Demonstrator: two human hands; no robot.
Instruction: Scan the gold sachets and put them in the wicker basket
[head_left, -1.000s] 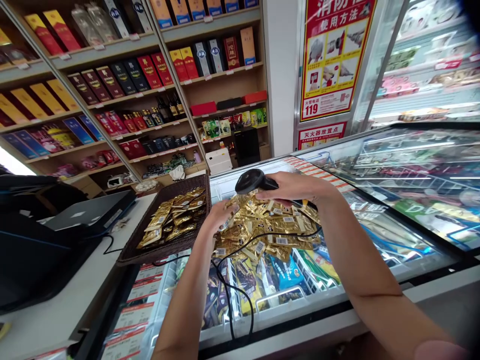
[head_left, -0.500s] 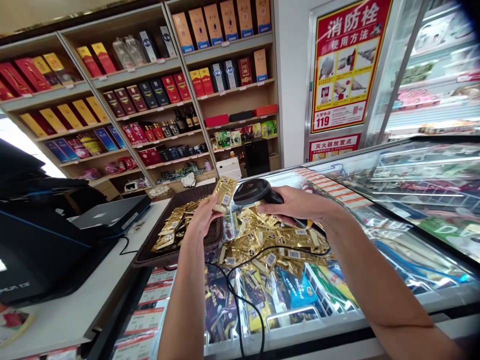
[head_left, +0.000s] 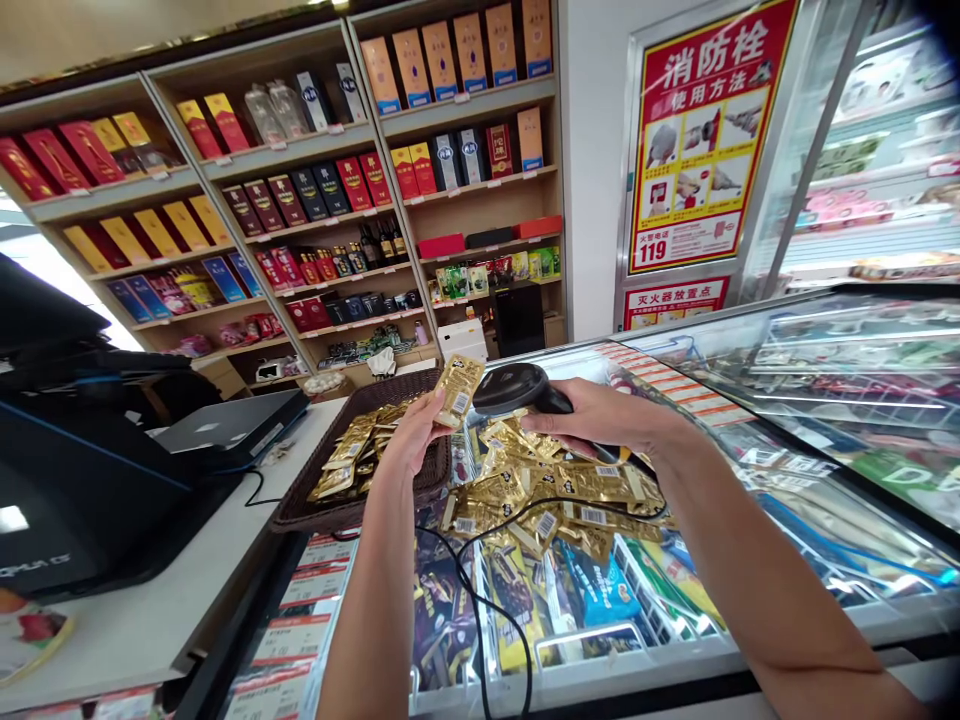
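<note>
My left hand (head_left: 414,428) pinches a small gold packet (head_left: 459,390), its printed side with a barcode facing up. Closed round the handle of a black barcode scanner (head_left: 517,388) is my right hand (head_left: 592,415). The scanner's head is just right of the packet, with a small gap between them. Below the scanner, a pile of gold packets (head_left: 540,490) lies on the glass top of a freezer (head_left: 555,690). To the left, a dark brown wicker basket (head_left: 300,512) holds more gold packets (head_left: 352,450).
The scanner's black cable (head_left: 480,600) loops across the pile and freezer glass. At left stand a white counter (head_left: 172,600) and a black machine (head_left: 75,480). Shelves (head_left: 300,235) of boxed goods line the back wall, beside a red fire-hydrant poster (head_left: 697,140).
The whole view has shifted slightly, so everything appears a little farther right and lower. The packet and scanner keep nearly the same position relative to each other.
</note>
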